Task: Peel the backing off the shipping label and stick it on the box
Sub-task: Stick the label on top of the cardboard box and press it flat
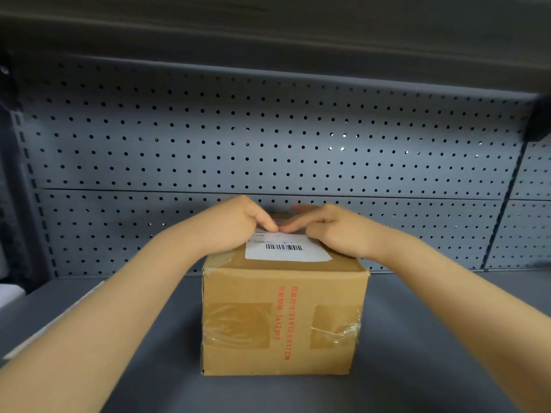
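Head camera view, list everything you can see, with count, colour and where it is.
Brown cardboard box: one, tan with red print and clear tape patches, centre of the shelf.
White paper shipping label: one, white with black barcode, flat on the box top.
Grey shelf surface: one, dark grey, under the box.
Grey perforated back panel: grey with dark holes, behind the box.
White strip: one, pale, on the shelf at left; what it is I cannot tell.
Left hand: fingertips pressing the label's far edge.
Right hand: fingertips on the label beside the left.

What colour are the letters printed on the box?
Red, on the brown box front, seen from the head camera.
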Motion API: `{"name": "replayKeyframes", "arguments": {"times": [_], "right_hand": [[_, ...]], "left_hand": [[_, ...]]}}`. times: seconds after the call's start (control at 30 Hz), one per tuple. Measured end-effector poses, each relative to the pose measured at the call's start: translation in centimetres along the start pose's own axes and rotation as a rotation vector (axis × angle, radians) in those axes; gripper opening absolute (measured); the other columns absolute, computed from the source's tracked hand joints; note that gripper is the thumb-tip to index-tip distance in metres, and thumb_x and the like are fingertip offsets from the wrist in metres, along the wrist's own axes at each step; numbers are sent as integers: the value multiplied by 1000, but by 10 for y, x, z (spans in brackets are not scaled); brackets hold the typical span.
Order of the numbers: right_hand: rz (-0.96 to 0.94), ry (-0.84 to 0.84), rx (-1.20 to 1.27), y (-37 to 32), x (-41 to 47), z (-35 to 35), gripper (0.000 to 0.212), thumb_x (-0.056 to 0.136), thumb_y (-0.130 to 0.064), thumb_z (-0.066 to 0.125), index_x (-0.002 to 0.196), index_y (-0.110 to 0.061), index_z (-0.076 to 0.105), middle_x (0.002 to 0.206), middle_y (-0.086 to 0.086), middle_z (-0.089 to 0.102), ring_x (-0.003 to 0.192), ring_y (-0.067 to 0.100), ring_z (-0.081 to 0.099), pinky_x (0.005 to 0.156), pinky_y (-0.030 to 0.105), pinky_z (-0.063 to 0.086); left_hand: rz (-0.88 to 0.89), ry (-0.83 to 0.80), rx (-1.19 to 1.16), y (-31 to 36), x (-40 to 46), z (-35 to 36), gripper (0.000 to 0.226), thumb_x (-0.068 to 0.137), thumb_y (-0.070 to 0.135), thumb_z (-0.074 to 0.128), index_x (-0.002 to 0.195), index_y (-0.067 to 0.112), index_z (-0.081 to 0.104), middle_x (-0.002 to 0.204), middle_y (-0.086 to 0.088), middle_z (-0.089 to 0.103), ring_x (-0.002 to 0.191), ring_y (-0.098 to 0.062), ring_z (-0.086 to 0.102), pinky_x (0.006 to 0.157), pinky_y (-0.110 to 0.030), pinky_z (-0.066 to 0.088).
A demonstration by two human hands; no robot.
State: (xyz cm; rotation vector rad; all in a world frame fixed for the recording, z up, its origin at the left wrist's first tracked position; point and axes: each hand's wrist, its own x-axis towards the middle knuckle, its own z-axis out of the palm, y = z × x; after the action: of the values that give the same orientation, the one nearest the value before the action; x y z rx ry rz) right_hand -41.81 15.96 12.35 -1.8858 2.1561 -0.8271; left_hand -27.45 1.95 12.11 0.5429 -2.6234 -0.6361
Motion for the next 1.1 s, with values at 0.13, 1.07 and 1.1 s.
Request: {"name": "replayKeyframes", "arguments": {"times": [0.13, 1.07, 1.1], "right_hand": [[66, 74, -69, 15, 0, -10, 44, 75, -27, 35, 89, -41, 74, 139, -8, 53, 140, 4, 26, 117, 36, 15], [38, 52, 5, 21, 11, -9, 38, 97, -17, 38, 126, -29, 59, 143, -13, 44, 138, -1, 23, 108, 19, 14], [40, 23, -36, 22, 14, -6, 38, 97, -18, 37, 126, -29, 58, 144, -14, 45, 139, -1, 22, 113, 23, 12]], "left_hand": [[-88, 59, -2, -20, 1, -10, 56, 92, 7, 40, 74, 46, 75, 98, 10, 76, 93, -29, 69, 88, -49, 53], [-121, -74, -107, -4, 12, -9, 47, 91, 9, 33, 104, 38, 67, 137, 10, 53, 127, -13, 46, 112, -36, 28], [-123, -92, -97, -5, 13, -7, 47, 91, 11, 33, 102, 41, 67, 137, 10, 53, 127, -12, 46, 112, -37, 28]]}}
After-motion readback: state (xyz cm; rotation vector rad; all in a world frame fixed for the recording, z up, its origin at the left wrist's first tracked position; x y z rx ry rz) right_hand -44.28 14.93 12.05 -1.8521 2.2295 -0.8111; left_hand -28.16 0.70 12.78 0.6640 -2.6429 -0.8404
